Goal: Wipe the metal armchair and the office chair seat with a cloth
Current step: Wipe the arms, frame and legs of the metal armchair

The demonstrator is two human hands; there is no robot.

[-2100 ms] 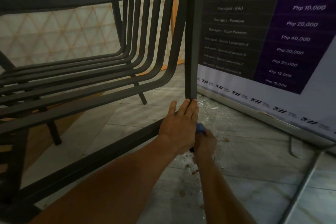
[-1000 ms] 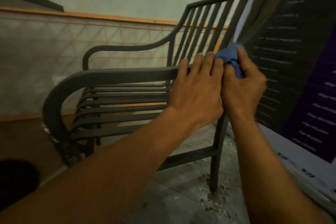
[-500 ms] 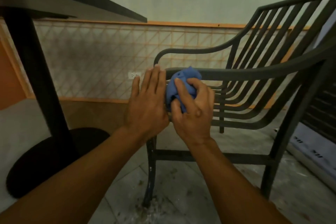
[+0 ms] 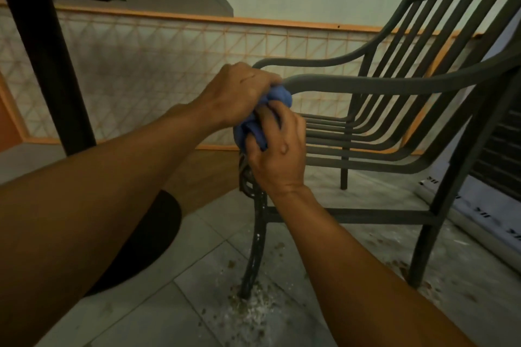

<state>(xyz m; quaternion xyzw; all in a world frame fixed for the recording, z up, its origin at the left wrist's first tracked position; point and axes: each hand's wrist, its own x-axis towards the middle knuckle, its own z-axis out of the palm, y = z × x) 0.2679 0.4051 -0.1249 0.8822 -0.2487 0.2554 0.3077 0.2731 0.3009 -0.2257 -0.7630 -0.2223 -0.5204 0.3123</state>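
Both hands' grip clamped on cloth [image 4: 255, 121] bunched at armrest [image 4: 366, 84] front curl, left hand [image 4: 239, 93] on top, right hand [image 4: 277, 152] below; leg [image 4: 256, 248] runs straight down.

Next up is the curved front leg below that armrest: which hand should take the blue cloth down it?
Probably the right hand: it sits lower, gripping the blue cloth just above the dark metal front leg. The left hand sits higher, at the armrest end.
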